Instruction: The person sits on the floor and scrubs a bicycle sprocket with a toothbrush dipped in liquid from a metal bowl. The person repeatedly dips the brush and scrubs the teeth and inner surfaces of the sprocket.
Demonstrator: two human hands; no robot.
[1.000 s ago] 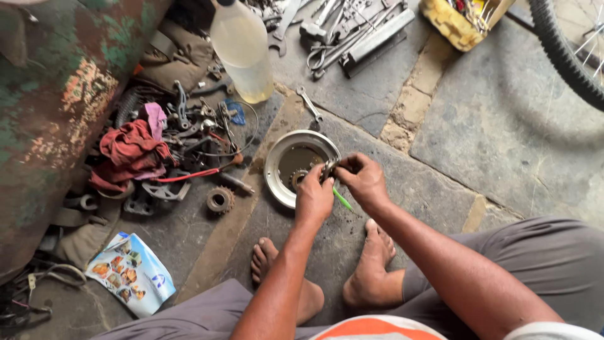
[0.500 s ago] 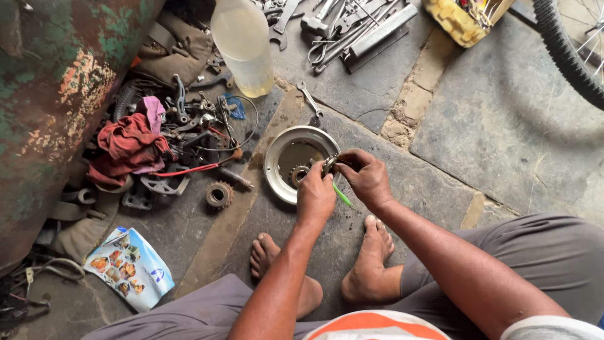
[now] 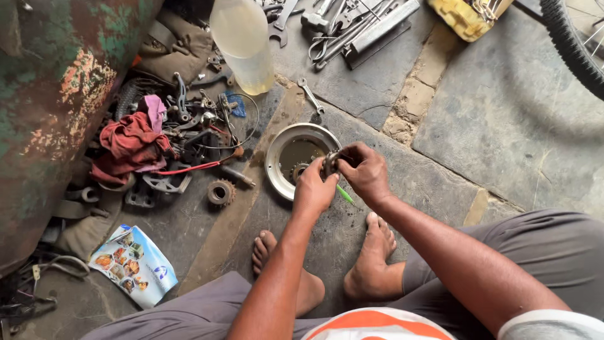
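I squat on a stone floor and both hands meet over a round metal bowl [image 3: 279,148] that holds dark liquid. My left hand [image 3: 314,189] and my right hand [image 3: 365,171] together grip a small toothed metal sprocket part [image 3: 329,164] just above the bowl's near rim. A green stick-like tool [image 3: 345,194] pokes out below my right hand; which hand holds it is unclear. Another small gear [image 3: 299,171] lies in the bowl.
A loose sprocket [image 3: 221,192] lies left of the bowl beside a heap of parts and a red rag [image 3: 133,142]. A plastic bottle [image 3: 244,43] stands behind, wrenches [image 3: 352,25] farther back, a spanner [image 3: 311,96], a printed packet [image 3: 133,264], and a bicycle tyre [image 3: 576,47] top right.
Both hands stay at the bowl holding the sprocket part, with only slight finger movement. The view has shifted a little.
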